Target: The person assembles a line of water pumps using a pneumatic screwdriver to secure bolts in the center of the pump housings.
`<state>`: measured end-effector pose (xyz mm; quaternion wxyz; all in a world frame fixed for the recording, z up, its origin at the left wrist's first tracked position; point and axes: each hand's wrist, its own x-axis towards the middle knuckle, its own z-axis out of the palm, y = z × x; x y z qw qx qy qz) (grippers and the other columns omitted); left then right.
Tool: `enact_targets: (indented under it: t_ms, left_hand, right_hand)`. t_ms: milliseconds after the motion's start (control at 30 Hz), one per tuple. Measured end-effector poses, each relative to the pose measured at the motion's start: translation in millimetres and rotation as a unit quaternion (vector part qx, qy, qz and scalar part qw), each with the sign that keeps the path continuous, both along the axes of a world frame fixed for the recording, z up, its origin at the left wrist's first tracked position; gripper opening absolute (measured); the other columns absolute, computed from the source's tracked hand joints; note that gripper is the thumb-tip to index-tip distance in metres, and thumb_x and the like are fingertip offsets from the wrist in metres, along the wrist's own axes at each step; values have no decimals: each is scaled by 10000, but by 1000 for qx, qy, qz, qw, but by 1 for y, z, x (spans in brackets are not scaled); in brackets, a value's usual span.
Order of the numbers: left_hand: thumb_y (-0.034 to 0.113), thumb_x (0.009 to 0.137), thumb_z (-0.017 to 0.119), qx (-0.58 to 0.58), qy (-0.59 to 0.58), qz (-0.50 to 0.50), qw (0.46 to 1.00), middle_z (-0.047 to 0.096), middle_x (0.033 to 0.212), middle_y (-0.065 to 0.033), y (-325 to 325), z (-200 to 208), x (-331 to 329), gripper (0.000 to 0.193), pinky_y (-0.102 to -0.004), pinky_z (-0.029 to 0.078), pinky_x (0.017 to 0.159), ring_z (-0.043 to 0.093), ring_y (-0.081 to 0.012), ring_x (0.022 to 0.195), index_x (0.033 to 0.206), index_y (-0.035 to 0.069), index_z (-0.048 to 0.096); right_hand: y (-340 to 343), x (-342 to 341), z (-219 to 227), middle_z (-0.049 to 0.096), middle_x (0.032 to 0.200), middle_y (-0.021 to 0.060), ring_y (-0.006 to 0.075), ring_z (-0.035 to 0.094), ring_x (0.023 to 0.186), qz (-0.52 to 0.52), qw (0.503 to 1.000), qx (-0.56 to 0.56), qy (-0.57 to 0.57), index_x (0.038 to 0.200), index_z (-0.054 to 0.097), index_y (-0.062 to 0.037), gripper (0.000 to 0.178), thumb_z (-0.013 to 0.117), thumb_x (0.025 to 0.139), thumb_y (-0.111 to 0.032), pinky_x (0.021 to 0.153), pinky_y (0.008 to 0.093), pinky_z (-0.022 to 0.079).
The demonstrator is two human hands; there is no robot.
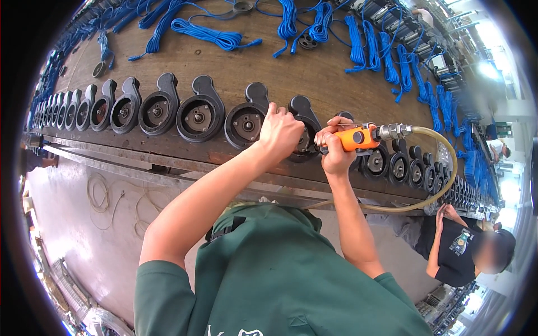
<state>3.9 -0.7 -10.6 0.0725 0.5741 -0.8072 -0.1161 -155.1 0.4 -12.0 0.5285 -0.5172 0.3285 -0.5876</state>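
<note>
My right hand [334, 148] is wrapped round an orange air tool [354, 139], lying sideways with its working end pointing left. That end reaches the round black housing [305, 109] in front of me, whose middle is partly covered by my hands. My left hand [282, 133] is closed with its fingers curled at the left side of this housing; whatever they pinch is hidden. Just left of that hand stands another round black housing [246, 124], showing a metal plate and a central shaft inside. A clear yellowish hose [448, 168] runs from the tool's metal coupling and loops down.
Similar black housings [159, 112] line the near edge of the brown workbench [224, 64] on both sides. Bundles of blue cord [207, 35] lie across its far side. A co-worker in a dark shirt [448, 246] stands at the right. Coiled tubing [100, 193] lies on the floor.
</note>
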Motion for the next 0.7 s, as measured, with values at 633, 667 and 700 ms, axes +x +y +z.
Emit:
enact_targets:
  t_ms: [633, 667, 700]
  left_hand:
    - [275, 579, 836, 0, -9, 44, 999, 673, 802, -84, 3, -3, -3, 284, -457, 398, 972, 628, -300, 943, 764, 89, 726]
    - [246, 595, 819, 13, 12, 37, 999, 683, 866, -95, 2, -1, 1, 264, -473, 393, 988, 617, -310, 976, 782, 83, 730]
    - [239, 604, 812, -7, 34, 34, 999, 680, 896, -99, 5, -5, 4, 261, -470, 394, 992, 608, -312, 992, 799, 83, 733]
  right_hand:
    - [12, 6, 5, 536, 729, 36, 118, 531, 644, 47, 989, -46, 134, 1071, 486, 10, 249, 510, 824, -11, 647, 261, 471]
    - [11, 4, 2, 540, 728, 39, 119, 537, 643, 46, 987, -55, 144, 1082, 497, 15, 261, 512, 822, -10, 648, 255, 474]
    - [9, 4, -2, 559, 737, 36, 107, 549, 649, 53, 990, -55, 118, 1076, 509, 13, 255, 528, 822, 4, 641, 243, 476]
